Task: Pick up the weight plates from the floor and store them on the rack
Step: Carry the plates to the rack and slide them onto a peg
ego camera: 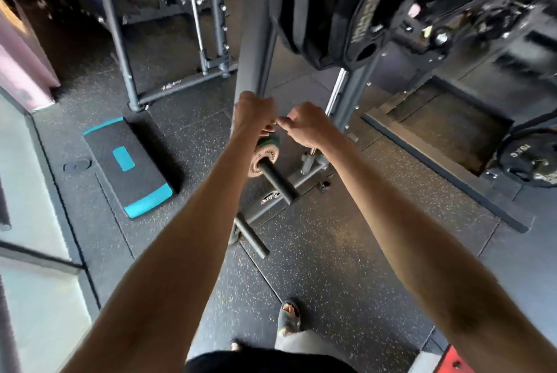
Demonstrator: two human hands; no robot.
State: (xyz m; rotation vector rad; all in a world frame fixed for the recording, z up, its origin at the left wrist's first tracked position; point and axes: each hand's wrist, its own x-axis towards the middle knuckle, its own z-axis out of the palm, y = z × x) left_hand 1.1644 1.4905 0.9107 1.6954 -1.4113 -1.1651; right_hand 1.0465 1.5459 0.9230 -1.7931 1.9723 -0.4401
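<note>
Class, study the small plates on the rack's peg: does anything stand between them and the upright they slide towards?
Nothing visible does. The small plates sit on the peg near the upright, with the left hand and right hand at their top edge; the hands hide part of that gap.

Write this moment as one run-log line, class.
stage: storing | left hand: grips small plates on rack peg | right hand: alongside, grip unclear

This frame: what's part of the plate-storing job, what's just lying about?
Job: left hand, right hand, small plates, the upper peg they sit on, empty lower peg, large plates racked above.
Lying about: step platform, barbell plate at right, power rack behind.
</note>
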